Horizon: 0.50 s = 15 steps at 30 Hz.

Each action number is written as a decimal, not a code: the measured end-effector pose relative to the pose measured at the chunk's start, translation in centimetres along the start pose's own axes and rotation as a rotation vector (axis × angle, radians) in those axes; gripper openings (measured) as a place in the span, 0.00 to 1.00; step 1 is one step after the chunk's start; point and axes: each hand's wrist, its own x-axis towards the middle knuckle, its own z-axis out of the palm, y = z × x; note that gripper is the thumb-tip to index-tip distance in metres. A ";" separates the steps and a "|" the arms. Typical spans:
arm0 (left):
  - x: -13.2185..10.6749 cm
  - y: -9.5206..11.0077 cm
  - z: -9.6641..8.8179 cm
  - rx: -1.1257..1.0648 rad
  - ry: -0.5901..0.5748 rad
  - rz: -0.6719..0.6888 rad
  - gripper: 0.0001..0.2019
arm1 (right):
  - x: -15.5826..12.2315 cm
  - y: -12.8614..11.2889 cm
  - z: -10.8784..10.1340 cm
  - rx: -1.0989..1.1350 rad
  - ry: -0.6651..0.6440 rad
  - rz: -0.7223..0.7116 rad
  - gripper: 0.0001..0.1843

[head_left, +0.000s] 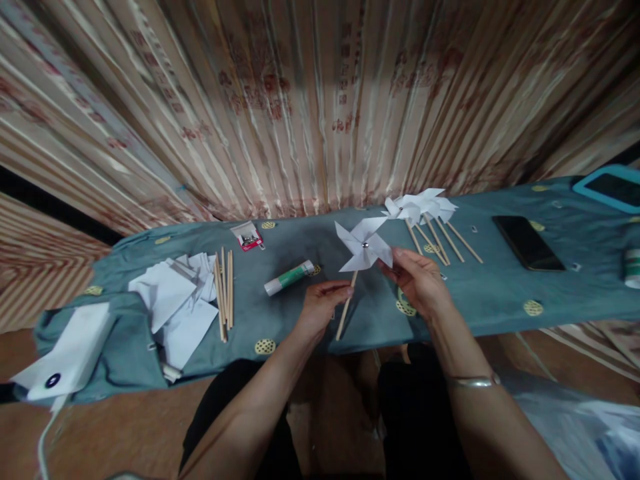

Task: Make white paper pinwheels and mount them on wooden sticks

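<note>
Between my hands is a white paper pinwheel [363,245] with a shiny pin at its centre and a thin wooden stick [346,311]. My left hand [323,308] pinches that stick just below the paper blades. At the blades' right edge, the fingers of my right hand [418,279] are closed on a paper tip. A green and white glue stick [289,277] lies to the left of the pinwheel. Several finished-looking pinwheels [423,205] rest in a group behind my right hand, their sticks pointing toward me.
On the left lie a pile of white paper pieces [173,293], several loose wooden sticks [229,290] and a small red-edged box of pins [247,235]. A white power strip [75,350] sits at the left end. Rightward are a black phone [528,243] and a blue-framed tablet [611,188].
</note>
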 end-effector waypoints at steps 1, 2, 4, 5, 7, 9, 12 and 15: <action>0.0 0.1 0.0 -0.008 0.004 0.002 0.16 | -0.1 0.0 0.0 0.001 0.006 -0.009 0.19; 0.0 0.1 0.0 -0.018 0.008 0.002 0.16 | -0.1 0.1 0.1 0.001 0.008 -0.013 0.19; 0.1 0.2 0.0 -0.039 0.017 0.000 0.16 | -0.2 0.1 0.2 -0.008 0.002 -0.010 0.19; 0.1 0.2 0.0 -0.047 0.019 0.001 0.16 | -0.3 0.2 0.3 -0.015 -0.003 -0.009 0.18; 0.1 0.2 -0.1 -0.050 0.023 0.006 0.16 | -0.3 0.3 0.4 -0.028 -0.009 -0.014 0.18; 0.1 0.2 -0.2 -0.045 0.026 0.015 0.16 | -0.4 0.5 0.6 -0.034 -0.012 -0.021 0.18; 0.2 0.2 -0.3 -0.043 0.033 0.027 0.16 | -0.6 0.9 0.8 -0.045 -0.022 -0.019 0.18; 0.2 0.2 -0.3 -0.050 0.036 0.035 0.15 | -0.9 1.3 1.2 -0.059 -0.033 -0.013 0.18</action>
